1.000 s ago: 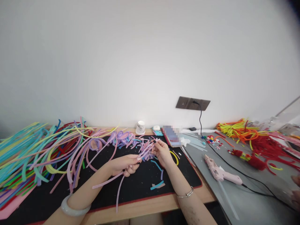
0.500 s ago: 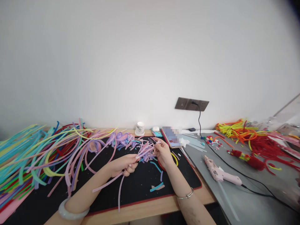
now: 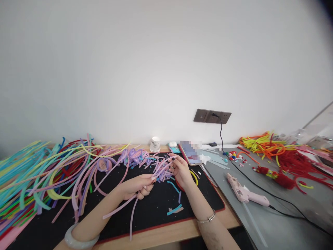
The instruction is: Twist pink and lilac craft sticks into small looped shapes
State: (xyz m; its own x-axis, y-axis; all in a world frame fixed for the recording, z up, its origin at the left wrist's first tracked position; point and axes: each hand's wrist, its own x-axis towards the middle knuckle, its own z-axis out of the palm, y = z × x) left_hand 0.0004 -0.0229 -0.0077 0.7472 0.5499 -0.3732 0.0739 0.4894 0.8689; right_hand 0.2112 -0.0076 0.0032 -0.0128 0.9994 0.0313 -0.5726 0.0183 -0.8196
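Head view: left hand [image 3: 142, 186] pinched on thin pink fuzzy pipe-cleaner strips [image 3: 118, 208], tails trailing over black red-edged mat [image 3: 158, 205]. Right hand [image 3: 181, 172]: fingertips clamped on far ends. If left pinch slackens, lengths could slip; lilac-and-pink fuzzy offcuts [image 3: 163, 176] just beneath could snag ends.

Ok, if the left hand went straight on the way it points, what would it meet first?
The left hand would probably meet the pile of cut pieces first, or the right hand if it passes above them; depth is unclear.
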